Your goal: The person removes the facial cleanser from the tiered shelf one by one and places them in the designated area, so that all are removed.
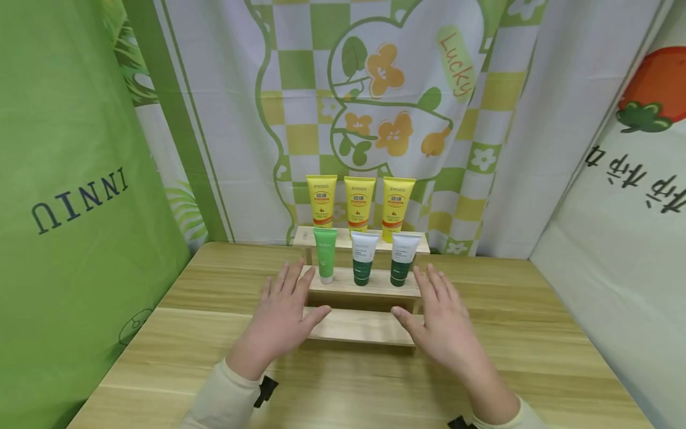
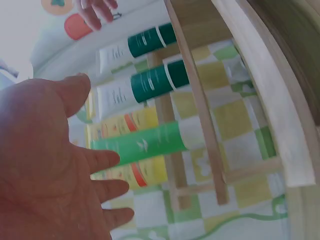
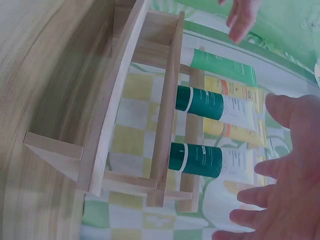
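Note:
A wooden three-step rack stands on the table. Three yellow tubes are upright on its top step. The middle step holds a green tube at the left and two white-and-dark-green tubes beside it, caps down. Nothing lies on the lowest step. My left hand hovers by the rack's left side, fingers spread and fairly straight, nearest the green tube. On the right side, my right hand is likewise spread, near the right white-and-dark-green tube. Neither hand holds anything.
The wood-grain table extends around the rack. Behind it hangs a patterned curtain. A green cloth borders the left, and a white printed cloth borders the right.

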